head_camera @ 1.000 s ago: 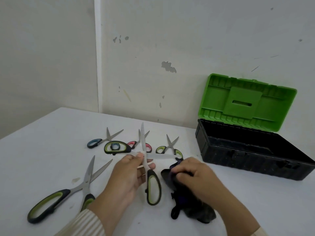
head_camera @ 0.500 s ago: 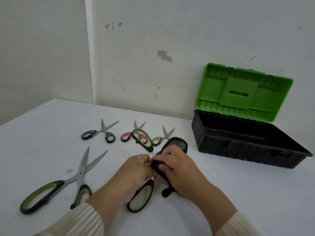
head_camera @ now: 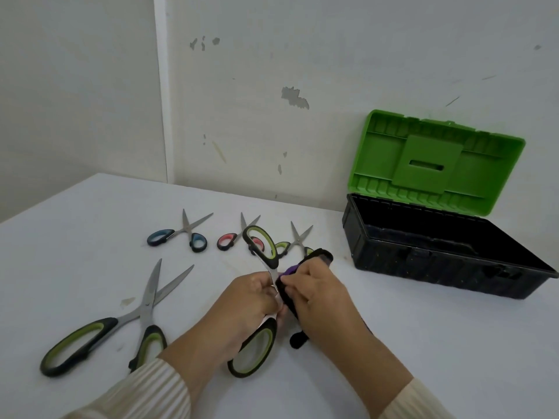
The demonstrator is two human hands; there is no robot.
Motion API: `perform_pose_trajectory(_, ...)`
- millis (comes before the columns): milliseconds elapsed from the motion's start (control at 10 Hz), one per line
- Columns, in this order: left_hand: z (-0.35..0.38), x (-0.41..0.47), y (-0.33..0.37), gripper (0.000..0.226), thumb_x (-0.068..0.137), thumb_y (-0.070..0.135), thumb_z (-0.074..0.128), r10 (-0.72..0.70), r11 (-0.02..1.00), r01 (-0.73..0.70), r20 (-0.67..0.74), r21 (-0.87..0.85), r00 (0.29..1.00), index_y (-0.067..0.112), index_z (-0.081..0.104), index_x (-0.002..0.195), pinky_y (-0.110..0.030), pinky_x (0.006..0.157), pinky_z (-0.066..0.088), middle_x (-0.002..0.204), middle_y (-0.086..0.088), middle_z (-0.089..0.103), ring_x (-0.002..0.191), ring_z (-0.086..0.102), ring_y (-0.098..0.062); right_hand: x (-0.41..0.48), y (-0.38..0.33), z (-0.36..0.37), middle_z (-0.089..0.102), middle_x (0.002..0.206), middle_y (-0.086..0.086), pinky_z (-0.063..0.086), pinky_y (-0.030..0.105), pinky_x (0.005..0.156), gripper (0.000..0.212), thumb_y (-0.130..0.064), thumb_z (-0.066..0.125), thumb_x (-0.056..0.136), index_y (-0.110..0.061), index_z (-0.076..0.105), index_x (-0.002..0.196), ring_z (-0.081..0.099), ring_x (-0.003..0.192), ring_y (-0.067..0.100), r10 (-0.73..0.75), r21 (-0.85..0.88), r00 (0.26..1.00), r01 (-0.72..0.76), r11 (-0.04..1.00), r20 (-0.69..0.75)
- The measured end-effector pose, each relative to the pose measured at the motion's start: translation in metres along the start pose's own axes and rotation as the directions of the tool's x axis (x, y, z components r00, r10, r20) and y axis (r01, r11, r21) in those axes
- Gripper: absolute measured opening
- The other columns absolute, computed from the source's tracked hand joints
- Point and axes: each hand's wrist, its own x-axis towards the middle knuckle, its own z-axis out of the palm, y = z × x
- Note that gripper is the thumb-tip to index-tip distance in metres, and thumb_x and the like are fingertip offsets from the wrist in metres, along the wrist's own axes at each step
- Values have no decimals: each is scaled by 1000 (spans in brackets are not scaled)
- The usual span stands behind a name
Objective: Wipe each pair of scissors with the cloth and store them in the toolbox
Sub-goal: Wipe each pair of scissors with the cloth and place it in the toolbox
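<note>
Held off the table: large green-black scissors [head_camera: 262,248], spread wide, dark cloth [head_camera: 288,297] wrapped on one blade. Second large pair [head_camera: 145,303] lies open, left. Small blue pair [head_camera: 186,232], pink pair [head_camera: 227,239], green pair [head_camera: 299,237] lie behind. Black toolbox [head_camera: 429,261] stands right, green lid [head_camera: 435,164] up.

Quick update: we're turning the big scissors [head_camera: 272,252] round in our left hand [head_camera: 251,300]. A second ago one handle was sticking out left with the blades crossed wide open in plain sight, and now that handle is pointing to the far side. Our right hand [head_camera: 314,291] is bringing the cloth [head_camera: 317,255] in from the right and pinching it over the blades, right up against our left.
</note>
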Motion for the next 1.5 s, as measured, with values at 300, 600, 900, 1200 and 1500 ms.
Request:
perform_pose_trajectory(300, -10, 5, -3, 47, 83, -13, 48, -72, 991, 80, 77, -107, 994, 20, 61, 114, -30, 74, 48, 82, -16, 69, 67, 62, -18, 5, 53, -49, 61, 89, 1, 31, 1, 72, 18, -8, 64, 81, -22, 72, 88, 58, 92, 15, 441, 177, 818, -404, 898, -369)
perform_pose_trajectory(600, -2, 4, -2, 42, 73, -20, 44, 34, 999, -33, 93, -15, 995, 9, 70, 89, -23, 59, 47, 66, -13, 62, 63, 58, -21, 4, -19, -8, 54, 96, 1, 48, 20, 74, 22, -13, 54, 87, -10, 67, 105, 54, 82, 10, 18, 99, 993, -30, 995, 118)
perform_pose_trajectory(900, -1, -2, 2, 44, 80, -17, 46, 85, 996, -84, 85, -15, 993, 17, 70, 94, -15, 62, 48, 69, -13, 58, 60, 58, -13, 8, -9, -13, 61, 88, 11, 40, 13, 72, 16, -2, 56, 84, -8, 71, 87, 57, 81, 22, 110, 68, 993, -107, 992, -49)
perform_pose_trajectory(1200, -14, -3, 4, 40, 85, 0, 51, 727, 410, -516, 73, 752, 683, 27, 51, 114, -14, 57, 43, 73, 3, 57, 64, 52, -9, 8, 29, -56, 66, 89, -1, 44, 30, 84, 13, -14, 63, 78, -16, 74, 71, 62, 90, 12, 499, 761, 866, -336, 554, 19)
perform_pose_trajectory(1500, -15, 12, -16, 51, 79, -2, 60, 770, 350, -437, 12, 829, 638, 27, 53, 121, -27, 71, 54, 110, 2, 58, 94, 60, -18, 8, 5, -51, 63, 92, 11, 45, 37, 75, 20, -31, 62, 63, -12, 68, 64, 54, 86, 24, 475, 536, 783, -622, 571, 403)
